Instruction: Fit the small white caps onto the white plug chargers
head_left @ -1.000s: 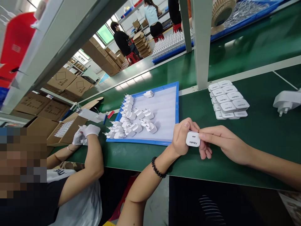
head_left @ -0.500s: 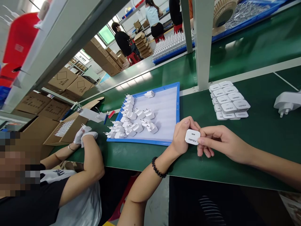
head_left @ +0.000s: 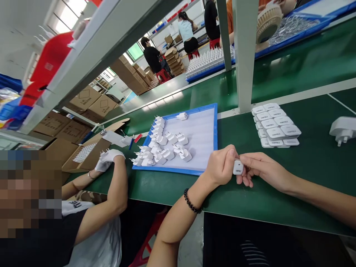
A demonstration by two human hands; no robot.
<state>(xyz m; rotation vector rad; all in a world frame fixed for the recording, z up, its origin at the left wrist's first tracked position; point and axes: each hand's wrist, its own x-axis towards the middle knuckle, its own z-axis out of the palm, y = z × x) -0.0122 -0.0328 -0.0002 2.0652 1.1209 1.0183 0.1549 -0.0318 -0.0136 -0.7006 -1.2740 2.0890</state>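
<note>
Between my two hands is a white plug charger point(head_left: 238, 167) with dark lettering and a small port slot on the face turned toward me. My left hand point(head_left: 221, 165) is closed in a fist around its left side. My right hand point(head_left: 263, 167) grips its right edge with thumb and fingers. To the left lies a blue-rimmed tray point(head_left: 216, 128) with a white lining. Several white plug chargers point(head_left: 160, 154) with pins lie loosely on its left half. Stacked rows of white square pieces point(head_left: 275, 126) with the same lettering sit beyond my right hand.
A larger white adapter point(head_left: 343, 128) is at the far right. A grey post point(head_left: 244, 55) rises behind the tray. On the left, a co-worker's gloved hands point(head_left: 109, 157) are beside an open cardboard box point(head_left: 96, 152). A fan point(head_left: 268, 24) stands at the back.
The charger has turned, and my left fist now covers more of it. Both hands stay on it. The whole view has shifted slightly.
</note>
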